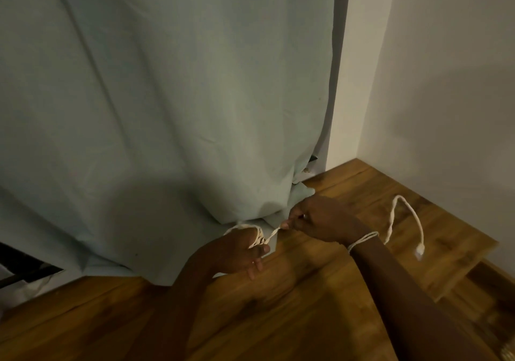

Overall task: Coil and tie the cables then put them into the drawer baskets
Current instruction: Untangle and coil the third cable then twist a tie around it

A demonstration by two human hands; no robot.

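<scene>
A white braided cable (415, 215) runs between both hands above the wooden surface. My left hand (239, 254) holds several coiled turns of it wrapped around the fingers. My right hand (320, 218) pinches a short taut stretch of the cable just right of the coil. From there the cable passes over my right wrist, arcs up and hangs down to a white plug (419, 252) at its loose end. No drawer basket is in view.
A wooden tabletop (278, 319) fills the lower frame, with its right edge stepping down at the far right. A pale green curtain (167, 96) hangs behind the hands and touches the wood. A white wall (446, 82) stands on the right. A dark frame (25, 268) shows at the left edge.
</scene>
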